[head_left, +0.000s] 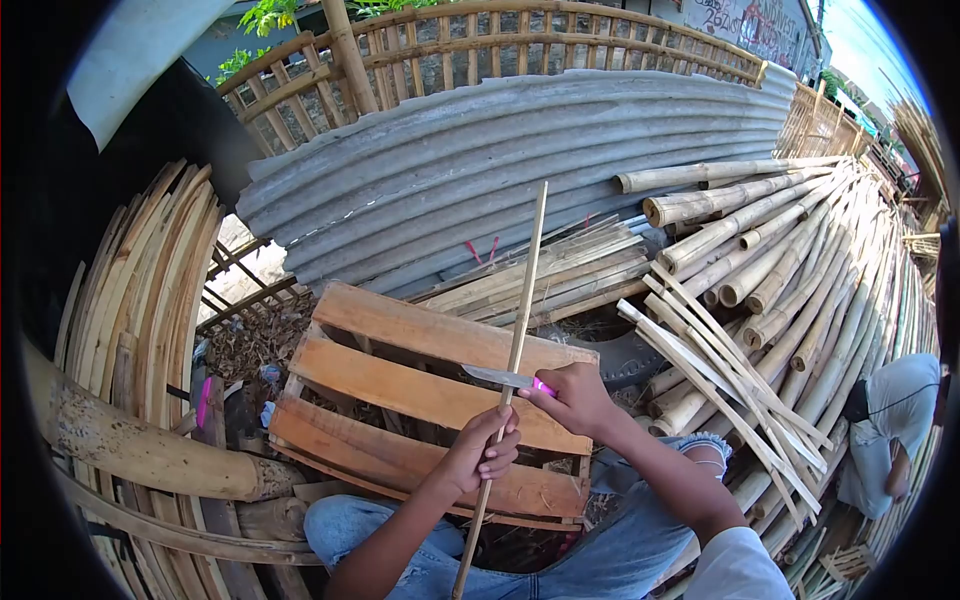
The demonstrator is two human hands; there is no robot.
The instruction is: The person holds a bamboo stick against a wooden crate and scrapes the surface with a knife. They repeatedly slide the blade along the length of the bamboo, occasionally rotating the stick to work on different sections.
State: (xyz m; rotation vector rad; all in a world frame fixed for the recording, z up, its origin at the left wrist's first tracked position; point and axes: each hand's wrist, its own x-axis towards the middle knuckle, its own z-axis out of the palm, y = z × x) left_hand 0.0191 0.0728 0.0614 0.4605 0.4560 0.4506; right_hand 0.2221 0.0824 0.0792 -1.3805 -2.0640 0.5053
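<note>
My left hand [485, 450] is closed around a long, thin bamboo strip [527, 275], which stands nearly upright in front of me. In my right hand [575, 398] is a knife [497, 377] with a pink handle, its blade pointing left and lying across the strip just above my left hand. The lower end of the strip comes down between my legs. Behind both hands is a low slatted wooden bench [400, 380].
Bamboo poles [790, 250] and split strips [725, 370] are piled on the right, beside a bent-over person [890, 430]. Boards [140, 300] and a thick bamboo pole [150, 450] are at left. Corrugated sheeting [500, 150] stands behind.
</note>
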